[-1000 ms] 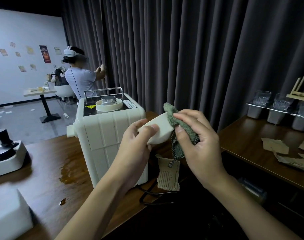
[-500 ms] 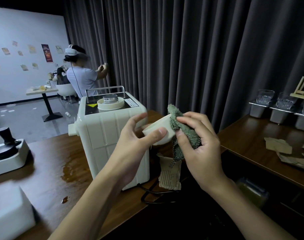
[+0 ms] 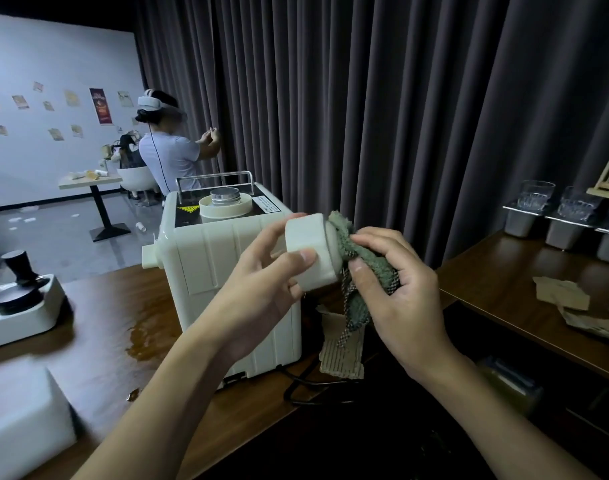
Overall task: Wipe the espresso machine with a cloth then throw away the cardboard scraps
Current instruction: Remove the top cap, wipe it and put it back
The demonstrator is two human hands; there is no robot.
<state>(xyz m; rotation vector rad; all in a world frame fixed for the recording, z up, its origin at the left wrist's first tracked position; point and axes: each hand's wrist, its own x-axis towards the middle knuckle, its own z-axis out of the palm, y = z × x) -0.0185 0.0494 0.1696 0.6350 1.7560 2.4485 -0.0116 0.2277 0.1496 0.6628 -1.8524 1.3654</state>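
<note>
Espresso machine (image 3: 206, 271) on wet table (image 3: 105, 323), curtain (image 3: 400, 116) behind; left hand (image 3: 261, 292) grips cream part (image 3: 306, 251), right hand (image 3: 400, 299) cloth (image 3: 375, 268).

Dim room, brighter far wall (image 3: 53, 64); wide-angle edge bending; slight softness.

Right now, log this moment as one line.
stage: wiping | left hand: grips cream part | right hand: holds green cloth against it | cardboard scraps: on counter, not binned
</note>
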